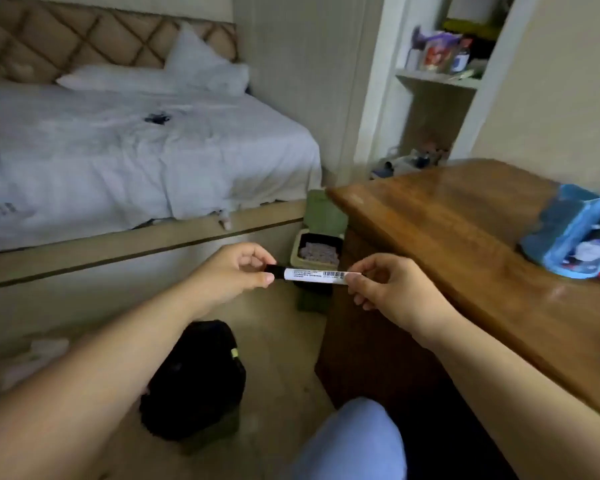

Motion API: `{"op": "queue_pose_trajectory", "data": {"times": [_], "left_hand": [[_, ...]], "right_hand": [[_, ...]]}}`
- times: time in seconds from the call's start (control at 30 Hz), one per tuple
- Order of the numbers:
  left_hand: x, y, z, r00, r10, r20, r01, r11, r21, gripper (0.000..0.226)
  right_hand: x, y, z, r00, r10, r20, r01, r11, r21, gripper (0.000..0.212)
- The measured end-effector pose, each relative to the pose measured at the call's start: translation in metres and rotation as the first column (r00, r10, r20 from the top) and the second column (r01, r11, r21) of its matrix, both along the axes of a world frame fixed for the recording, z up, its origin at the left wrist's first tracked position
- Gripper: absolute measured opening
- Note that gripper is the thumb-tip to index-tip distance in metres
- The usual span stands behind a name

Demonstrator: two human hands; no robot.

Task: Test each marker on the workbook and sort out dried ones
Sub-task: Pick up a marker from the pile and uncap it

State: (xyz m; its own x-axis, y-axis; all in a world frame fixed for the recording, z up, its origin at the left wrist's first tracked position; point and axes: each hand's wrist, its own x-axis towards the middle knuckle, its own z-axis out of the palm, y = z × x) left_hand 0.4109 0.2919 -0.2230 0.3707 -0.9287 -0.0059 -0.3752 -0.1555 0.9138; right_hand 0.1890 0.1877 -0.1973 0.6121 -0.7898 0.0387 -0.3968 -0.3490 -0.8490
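Marker (314, 274) sits level in mid-air, off the tabletop (465, 237) edge, above the floor & a small bin (317, 252). Left hand (232, 271) pinches the black cap end; right hand (381, 287) pinches the white barrel's other end, so both hands are clamped on it. Likely uncapping or recapping; can't tell which. Do it well: pull or push straight along the axis w/ no twist. Workbook isn't in view; pencil case (575, 233) lies on the tabletop, far right.
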Motion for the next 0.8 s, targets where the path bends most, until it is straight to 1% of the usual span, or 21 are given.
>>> {"op": "queue_pose_trajectory", "data": {"times": [0.07,0.13,0.2,0.27,0.33,0.4,0.5,0.57,0.6,0.7,0.8], "left_hand": [[0.032,0.017,-0.031,0.995,0.099,0.025,-0.100,0.994,0.047,0.016],[0.069,0.039,-0.066,0.973,0.221,0.061,-0.226,0.969,0.098,0.020],[0.096,0.060,-0.100,0.950,0.301,0.083,-0.311,0.938,0.153,0.025],[0.113,0.078,-0.128,0.929,0.357,0.092,-0.369,0.903,0.220,0.023],[0.123,0.090,-0.146,0.914,0.389,0.117,-0.407,0.874,0.267,0.022],[0.129,0.094,-0.151,0.906,0.384,0.179,-0.421,0.860,0.287,0.020],[0.125,0.079,-0.141,0.901,0.359,0.243,-0.413,0.879,0.236,0.017],[0.111,0.051,-0.120,0.898,0.311,0.312,-0.373,0.913,0.164,0.017],[0.099,0.034,-0.105,0.899,0.265,0.348,-0.325,0.937,0.125,0.017],[0.049,-0.026,-0.048,0.881,0.111,0.460,-0.113,0.993,-0.024,0.016],[-0.018,-0.076,0.011,0.847,-0.035,0.530,0.119,0.985,-0.125,0.007]], "right_hand": [[0.040,0.009,-0.031,0.998,0.024,-0.059,-0.026,1.000,-0.018,0.010],[0.089,0.025,-0.070,0.984,0.083,-0.156,-0.084,0.996,-0.001,0.015],[0.129,0.039,-0.108,0.966,0.139,-0.219,-0.129,0.990,0.061,0.015],[0.160,0.051,-0.138,0.954,0.168,-0.250,-0.136,0.981,0.140,0.016],[0.181,0.061,-0.153,0.933,0.210,-0.293,-0.139,0.959,0.247,0.030],[0.189,0.063,-0.159,0.901,0.246,-0.356,-0.152,0.950,0.273,0.040],[0.179,0.054,-0.147,0.885,0.267,-0.381,-0.192,0.956,0.223,0.034],[0.159,0.040,-0.122,0.896,0.239,-0.373,-0.194,0.969,0.154,0.027],[0.146,0.031,-0.106,0.909,0.206,-0.362,-0.184,0.978,0.096,0.024],[0.092,0.006,-0.045,0.943,0.074,-0.323,-0.118,0.986,-0.117,0.019],[0.019,-0.011,0.013,0.954,-0.093,-0.286,0.022,0.970,-0.242,0.012]]}}
